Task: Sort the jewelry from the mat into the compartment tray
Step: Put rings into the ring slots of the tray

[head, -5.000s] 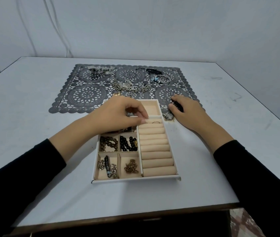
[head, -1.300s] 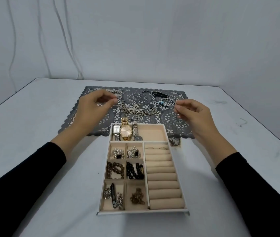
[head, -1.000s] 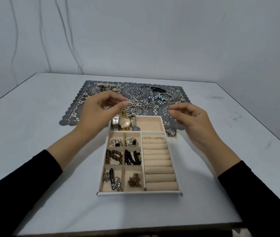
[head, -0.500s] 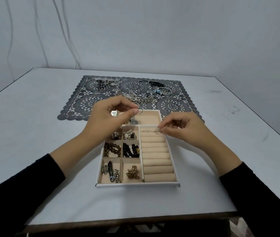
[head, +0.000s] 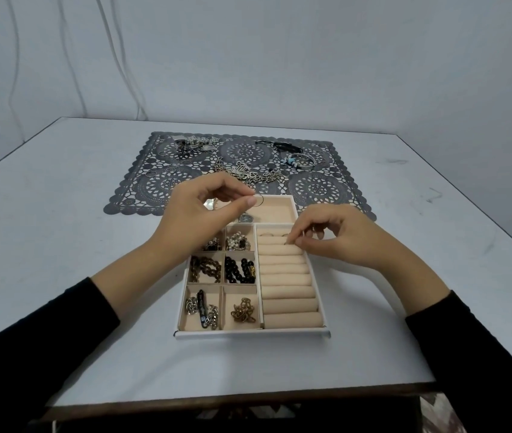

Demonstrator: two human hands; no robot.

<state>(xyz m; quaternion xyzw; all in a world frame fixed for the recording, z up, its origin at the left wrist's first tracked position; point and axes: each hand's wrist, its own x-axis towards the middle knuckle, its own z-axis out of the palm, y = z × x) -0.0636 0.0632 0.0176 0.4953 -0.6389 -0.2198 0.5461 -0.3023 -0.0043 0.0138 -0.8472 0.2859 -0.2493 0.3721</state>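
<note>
Black sleeves [head: 45, 339] cover both my forearms at the bottom corners of the frame. Just above them, at lower centre on the white table [head: 61, 239], stands the compartment tray [head: 248, 334]. Its nearest left cell holds silver links [head: 200, 310] with a dark bar among them, and the cell beside it holds a bronze chain [head: 243, 311]. One row up lie brown beads [head: 206, 269] and black beads [head: 239, 270]. Above those sit a pearl cluster [head: 238, 243] and a darker cluster half hidden by my left wrist. Beige ring rolls [head: 290, 295] fill the tray's right side.

My right hand [head: 336, 237] is at the far rolls, thumb and forefinger pinched on a small piece [head: 286, 243] set against a groove there; it is too tiny for me to name. My left hand [head: 198, 214] hangs over the tray's far wide cell, thumb and forefinger nipping a thin ring [head: 259, 200], the other fingers curled. A round metal piece [head: 245, 218] shows just beneath that hand.

Beyond the tray, at mid-frame, spreads the grey lace mat [head: 154, 189]. It carries loose chains [head: 248, 175] at its centre, a silver heap [head: 193, 145] at its upper left, and a black strap [head: 283, 147] and a bangle with blue beads [head: 301, 160] at its upper right.
</note>
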